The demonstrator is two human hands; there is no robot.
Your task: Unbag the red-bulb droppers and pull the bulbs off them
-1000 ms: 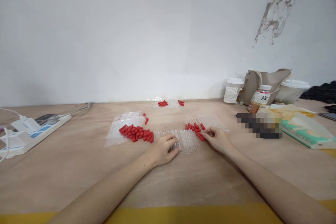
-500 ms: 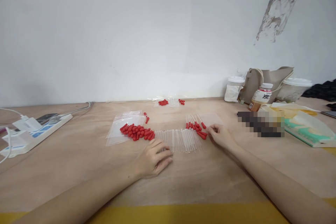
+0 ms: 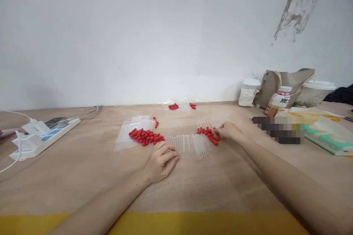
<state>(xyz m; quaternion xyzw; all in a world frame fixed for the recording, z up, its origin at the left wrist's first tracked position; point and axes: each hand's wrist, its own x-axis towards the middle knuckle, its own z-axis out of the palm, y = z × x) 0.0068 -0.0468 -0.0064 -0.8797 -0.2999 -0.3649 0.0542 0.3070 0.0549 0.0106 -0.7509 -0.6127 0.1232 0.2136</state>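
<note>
A row of clear glass dropper tubes point(image 3: 190, 146) lies side by side on the table. My left hand point(image 3: 162, 159) rests palm down over the row's left end, fingers loosely bent with gaps between them. Just beyond that hand is a pile of red rubber bulbs point(image 3: 145, 137). At the right, several droppers with red bulbs fitted point(image 3: 205, 131) lie with their glass pointing away from me. My right hand point(image 3: 227, 130) pinches the red bulb end of the rightmost dropper there. Two loose red bulbs point(image 3: 214, 140) lie just below its fingertips.
Clear plastic bags point(image 3: 124, 134) lie under and beside the bulb pile. Another bag point(image 3: 182, 107) with tubes and bulbs is near the wall. A power strip point(image 3: 46, 139) is at left; a cup point(image 3: 249, 91), bottle point(image 3: 278, 101) and beige bag point(image 3: 292, 80) stand right.
My right hand has moved slightly away from me, from beside the loose bulbs to the rightmost fitted dropper. The left hand stays by the tubes. The view has shifted slightly.
</note>
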